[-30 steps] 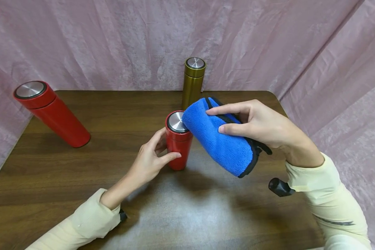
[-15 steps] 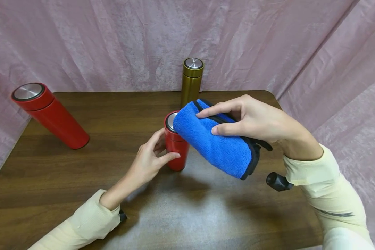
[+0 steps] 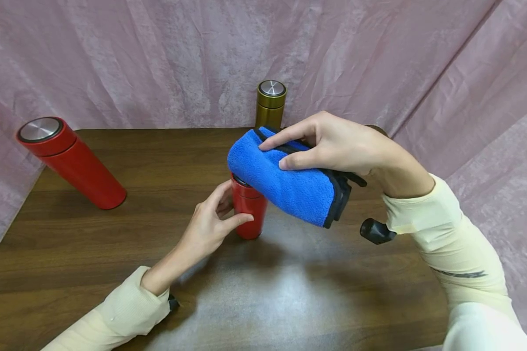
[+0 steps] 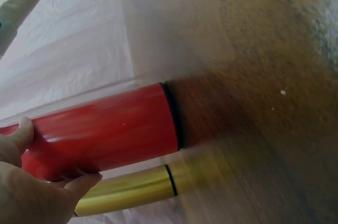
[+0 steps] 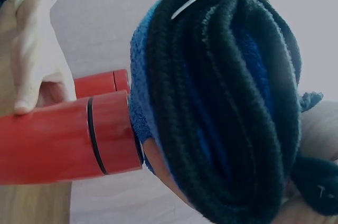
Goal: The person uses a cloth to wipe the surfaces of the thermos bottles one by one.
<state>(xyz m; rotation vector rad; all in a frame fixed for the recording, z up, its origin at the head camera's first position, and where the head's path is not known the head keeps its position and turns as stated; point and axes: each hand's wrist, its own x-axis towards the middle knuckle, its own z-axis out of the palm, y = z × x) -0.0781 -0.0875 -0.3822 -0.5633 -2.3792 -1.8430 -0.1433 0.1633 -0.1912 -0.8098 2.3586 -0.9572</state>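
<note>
My left hand [image 3: 211,219] grips a red thermos [image 3: 250,209] that stands upright on the table, thumb across its front. In the left wrist view the fingers wrap the upper part of the red thermos [image 4: 105,131], and its black-rimmed base is on the wood. With thumb and fingers my right hand [image 3: 338,146] pinches a folded blue towel [image 3: 281,180] edged in black. The towel lies over the thermos's lid and hides most of it. In the right wrist view the rolled layers of the towel [image 5: 222,102] press right against the lid end.
Another red thermos [image 3: 76,165] with a silver top stands at the left of the brown table [image 3: 158,170]. Behind the towel stands a gold thermos [image 3: 271,105], its lower part hidden. A pink curtain [image 3: 180,58] hangs behind and at the right.
My right hand has moved left and up with the towel, which slid over the lid and now covers nearly all of it. The left hand and its thermos have stayed almost still.
</note>
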